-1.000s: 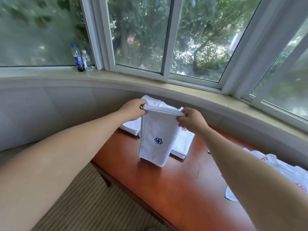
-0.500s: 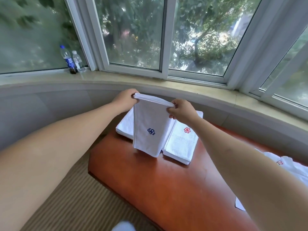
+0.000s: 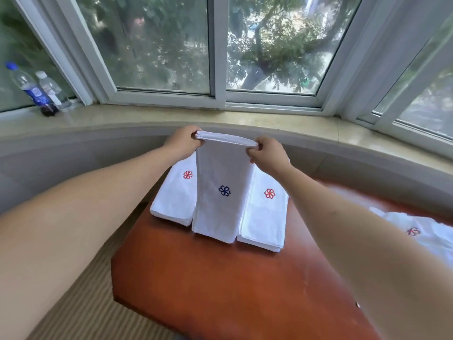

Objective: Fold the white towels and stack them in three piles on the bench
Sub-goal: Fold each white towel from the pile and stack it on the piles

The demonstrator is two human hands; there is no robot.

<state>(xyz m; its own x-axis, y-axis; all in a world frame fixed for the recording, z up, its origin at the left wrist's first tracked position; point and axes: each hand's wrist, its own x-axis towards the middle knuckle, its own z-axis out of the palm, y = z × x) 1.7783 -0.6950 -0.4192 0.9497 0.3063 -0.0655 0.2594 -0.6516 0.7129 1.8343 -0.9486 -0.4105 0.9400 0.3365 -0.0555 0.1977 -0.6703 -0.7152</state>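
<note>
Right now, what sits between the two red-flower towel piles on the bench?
In the head view, the blue-flower towel hangs there, pinched by left hand and right hand; anything behind it is hidden.

Folded white towel (image 3: 221, 192) hangs between two piles (image 3: 175, 195).

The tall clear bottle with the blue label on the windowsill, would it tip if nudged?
Probably: the tall clear plastic bottle with the blue label stands upright, narrow for its height. Dark liquid shows only near its base, so it looks light. Round, it would likely roll along the pale stone windowsill.

Single head-worn wide-angle view, looking forward and down from close above the worktop (image 3: 220, 285), facing the bay window (image 3: 215, 57).
</note>
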